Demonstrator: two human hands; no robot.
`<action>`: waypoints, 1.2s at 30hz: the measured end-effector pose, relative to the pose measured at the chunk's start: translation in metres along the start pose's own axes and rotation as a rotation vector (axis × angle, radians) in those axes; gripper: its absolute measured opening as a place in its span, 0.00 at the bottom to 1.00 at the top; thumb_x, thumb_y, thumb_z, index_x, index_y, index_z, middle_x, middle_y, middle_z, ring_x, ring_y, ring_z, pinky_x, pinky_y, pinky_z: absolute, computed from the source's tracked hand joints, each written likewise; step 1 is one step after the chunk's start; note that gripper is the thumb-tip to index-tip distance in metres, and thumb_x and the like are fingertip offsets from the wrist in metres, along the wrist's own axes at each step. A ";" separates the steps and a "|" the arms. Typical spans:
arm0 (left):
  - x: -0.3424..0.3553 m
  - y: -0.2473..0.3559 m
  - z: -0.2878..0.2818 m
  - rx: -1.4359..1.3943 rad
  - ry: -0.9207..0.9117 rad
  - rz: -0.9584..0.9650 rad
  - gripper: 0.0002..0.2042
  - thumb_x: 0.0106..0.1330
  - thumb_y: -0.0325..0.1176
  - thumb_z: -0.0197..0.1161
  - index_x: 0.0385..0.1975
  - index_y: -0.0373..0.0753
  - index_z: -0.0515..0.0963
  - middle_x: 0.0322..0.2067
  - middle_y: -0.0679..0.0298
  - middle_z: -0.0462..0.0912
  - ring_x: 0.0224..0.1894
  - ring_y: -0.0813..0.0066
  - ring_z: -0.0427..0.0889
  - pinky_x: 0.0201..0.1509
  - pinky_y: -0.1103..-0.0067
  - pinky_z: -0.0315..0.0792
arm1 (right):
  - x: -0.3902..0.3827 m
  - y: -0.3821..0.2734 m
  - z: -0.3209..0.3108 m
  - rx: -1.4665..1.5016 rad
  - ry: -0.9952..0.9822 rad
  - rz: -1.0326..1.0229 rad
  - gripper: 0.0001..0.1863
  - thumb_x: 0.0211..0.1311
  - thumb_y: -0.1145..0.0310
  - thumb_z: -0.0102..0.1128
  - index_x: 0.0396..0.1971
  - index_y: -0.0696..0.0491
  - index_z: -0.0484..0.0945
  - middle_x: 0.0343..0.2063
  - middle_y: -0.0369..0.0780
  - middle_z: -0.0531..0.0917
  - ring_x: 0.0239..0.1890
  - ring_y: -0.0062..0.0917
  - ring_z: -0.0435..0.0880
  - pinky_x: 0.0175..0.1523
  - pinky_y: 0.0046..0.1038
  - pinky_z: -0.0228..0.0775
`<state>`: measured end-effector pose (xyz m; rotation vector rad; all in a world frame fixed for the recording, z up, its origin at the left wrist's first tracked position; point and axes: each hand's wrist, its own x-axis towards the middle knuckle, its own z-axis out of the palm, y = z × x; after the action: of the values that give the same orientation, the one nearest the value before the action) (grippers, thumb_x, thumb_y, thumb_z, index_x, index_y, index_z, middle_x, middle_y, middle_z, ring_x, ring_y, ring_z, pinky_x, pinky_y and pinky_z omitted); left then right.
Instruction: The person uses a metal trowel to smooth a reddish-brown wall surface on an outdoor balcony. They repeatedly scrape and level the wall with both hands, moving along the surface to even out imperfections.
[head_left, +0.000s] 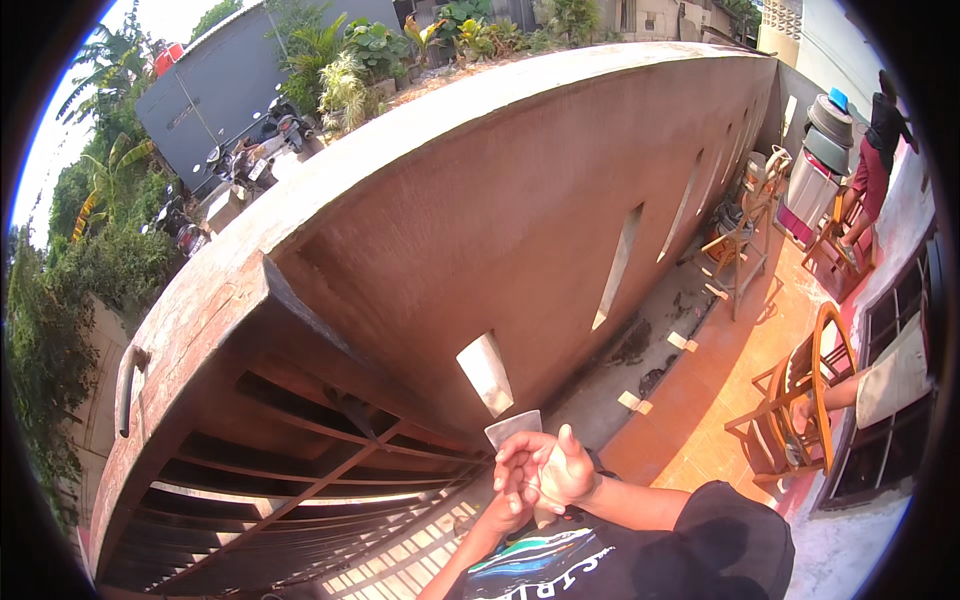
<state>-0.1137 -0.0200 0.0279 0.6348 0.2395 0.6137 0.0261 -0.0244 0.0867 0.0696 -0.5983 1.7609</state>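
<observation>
My two hands are clasped together just in front of my chest, close to a red-brown plastered wall [480, 220]. My right hand [556, 466] lies on top with its fingers curled. Beneath it, my left hand [508, 508] comes up from the lower edge. A flat grey scraper blade [514, 428] sticks up out of the clasped hands toward the wall. Its handle is hidden inside my fingers. The blade's tip sits just below a slanted slit [486, 372] in the wall.
A brown metal gate [270, 480] with bars joins the wall at the left. On the orange tiled floor [700, 420] stand wooden chairs [800, 400], where another person's arm [835, 395] rests. A person [878, 140] stands by barrels at the far right. Motorbikes [250, 160] are parked beyond the wall.
</observation>
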 end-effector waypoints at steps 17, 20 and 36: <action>0.204 -0.052 0.124 0.712 0.248 0.159 0.27 0.63 0.44 0.71 0.53 0.32 0.71 0.47 0.56 0.79 0.48 0.72 0.82 0.50 0.75 0.78 | -0.045 -0.227 -0.058 -0.358 0.168 -0.040 0.33 0.71 0.40 0.48 0.48 0.61 0.72 0.36 0.49 0.81 0.33 0.28 0.82 0.36 0.24 0.75; 0.222 -0.069 0.127 0.719 0.305 0.221 0.15 0.69 0.34 0.63 0.51 0.33 0.73 0.44 0.62 0.82 0.49 0.75 0.81 0.53 0.76 0.75 | -0.051 -0.246 -0.066 -0.250 0.209 -0.007 0.31 0.69 0.43 0.51 0.47 0.61 0.75 0.37 0.45 0.82 0.36 0.26 0.79 0.44 0.27 0.74; 0.243 -0.115 0.143 0.639 0.310 0.379 0.18 0.74 0.49 0.58 0.43 0.37 0.72 0.36 0.67 0.76 0.38 0.83 0.74 0.43 0.81 0.70 | -0.077 -0.269 -0.076 -0.374 0.265 -0.035 0.32 0.67 0.41 0.52 0.38 0.61 0.78 0.24 0.39 0.80 0.25 0.13 0.73 0.30 0.15 0.60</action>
<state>0.1884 -0.0159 0.0630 1.2179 0.6276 1.0151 0.3162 -0.0190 0.0893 -0.4042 -0.7152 1.5655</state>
